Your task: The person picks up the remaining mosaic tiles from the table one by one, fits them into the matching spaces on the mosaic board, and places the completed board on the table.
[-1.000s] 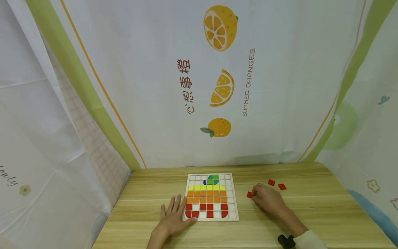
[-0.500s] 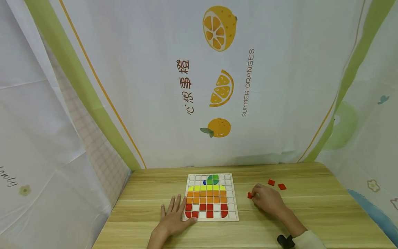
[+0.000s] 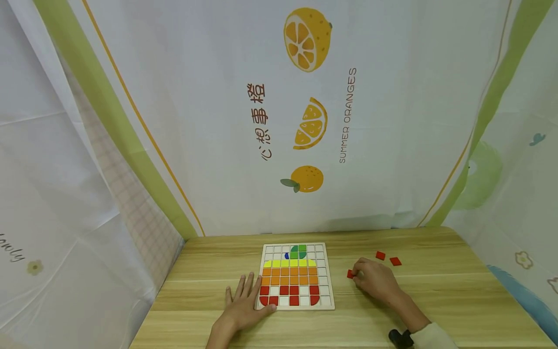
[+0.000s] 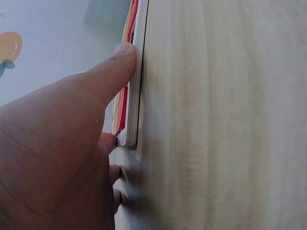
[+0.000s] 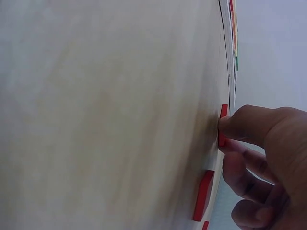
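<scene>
A white square grid board (image 3: 326, 291) lies on the table, bearing red, orange, yellow, green and blue pieces; some cells are white. My left hand (image 3: 241, 308) has its fingers spread and rests at the board's lower left, thumb over the front edge, as the left wrist view also shows. To the right of the board, my right hand (image 3: 376, 280) pinches a small red square tile (image 5: 223, 112) between thumb and finger, at the tabletop. In the head view only the left part of this tile (image 3: 350, 274) shows; the fingers hide the rest.
Two loose red tiles, one (image 3: 380, 255) and another (image 3: 395, 261), lie beyond the right hand. The wooden table (image 3: 196, 271) ends at a printed curtain (image 3: 235, 194) behind, with more cloth at both sides. A black strap (image 3: 401, 338) is on the right wrist.
The red tile at the right fingertips has shifted very slightly to the right. My left hand, the board and the two loose tiles stay where they were.
</scene>
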The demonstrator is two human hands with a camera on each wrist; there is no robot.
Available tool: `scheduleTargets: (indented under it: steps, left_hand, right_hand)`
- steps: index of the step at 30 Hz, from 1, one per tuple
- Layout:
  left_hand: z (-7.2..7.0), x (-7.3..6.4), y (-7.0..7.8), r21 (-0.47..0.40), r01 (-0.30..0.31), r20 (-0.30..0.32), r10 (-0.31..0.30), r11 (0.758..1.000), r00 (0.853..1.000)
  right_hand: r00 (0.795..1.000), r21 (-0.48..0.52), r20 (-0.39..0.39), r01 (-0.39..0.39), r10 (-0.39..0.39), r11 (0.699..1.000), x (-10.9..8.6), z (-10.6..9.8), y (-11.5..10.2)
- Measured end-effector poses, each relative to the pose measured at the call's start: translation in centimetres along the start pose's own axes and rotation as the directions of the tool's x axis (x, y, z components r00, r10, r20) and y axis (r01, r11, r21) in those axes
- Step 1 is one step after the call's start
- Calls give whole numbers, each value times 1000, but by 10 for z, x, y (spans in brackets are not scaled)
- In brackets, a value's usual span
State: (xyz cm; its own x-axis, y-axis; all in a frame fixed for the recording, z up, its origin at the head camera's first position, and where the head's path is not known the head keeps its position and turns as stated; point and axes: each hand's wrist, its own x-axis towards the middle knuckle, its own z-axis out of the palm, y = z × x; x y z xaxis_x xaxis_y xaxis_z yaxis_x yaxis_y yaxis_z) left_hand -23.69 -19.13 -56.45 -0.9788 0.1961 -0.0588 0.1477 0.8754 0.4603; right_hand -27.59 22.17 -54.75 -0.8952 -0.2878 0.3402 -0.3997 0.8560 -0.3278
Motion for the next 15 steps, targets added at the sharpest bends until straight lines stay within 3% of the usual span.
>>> scheduleTargets:
  steps: [7,15]
  left_hand:
    - [2,1,-2,11,-35,4,35,999,999]
    - [2,0,-1,17,-26,-1,26,1000,1000]
  right_hand:
    - [1000,6,-3,-17,17,1000,-1,2,2]
    - [1000,27,3,-13,13,1000,0,3,3]
